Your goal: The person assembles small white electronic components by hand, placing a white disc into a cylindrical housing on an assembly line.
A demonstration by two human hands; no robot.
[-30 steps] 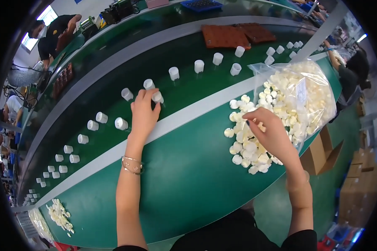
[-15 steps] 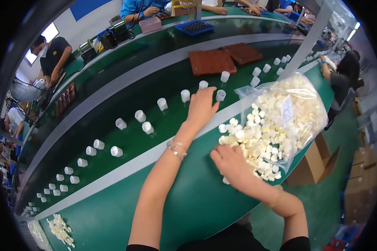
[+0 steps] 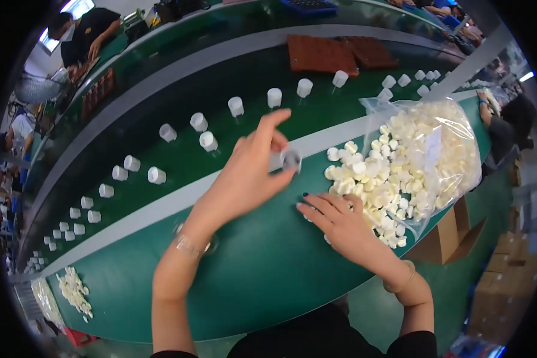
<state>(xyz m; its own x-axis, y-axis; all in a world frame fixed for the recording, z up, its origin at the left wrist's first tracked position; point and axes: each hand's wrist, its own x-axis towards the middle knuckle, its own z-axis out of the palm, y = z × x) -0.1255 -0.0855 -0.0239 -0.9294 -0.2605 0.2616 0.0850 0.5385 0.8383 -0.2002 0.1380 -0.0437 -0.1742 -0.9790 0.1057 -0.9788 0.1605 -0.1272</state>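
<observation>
My left hand (image 3: 244, 167) is raised over the grey rail, gripping a small white cylinder (image 3: 290, 160) between thumb and fingers. The cylinder's dark, round open end shows. My right hand (image 3: 346, 227) lies on the green tabletop at the near edge of a pile of small cream-white caps (image 3: 370, 176), fingers stretched out. Bits of white show beneath this hand, too covered to make out. The pile spills from a clear plastic bag (image 3: 450, 155) full of the same caps.
Beyond the rail (image 3: 215, 182), more white cylinders (image 3: 236, 107) stand in loose rows on a green conveyor belt (image 3: 262, 128). Red-brown trays (image 3: 322, 55) lie farther back. An open cardboard box (image 3: 453, 232) sits below the table's right edge. Another cap pile (image 3: 74, 289) lies far left. Co-workers stand around.
My left hand has come back from the belt toward me with a cylinder in it. My right hand's fingers have straightened beside the caps. The view has shifted.
</observation>
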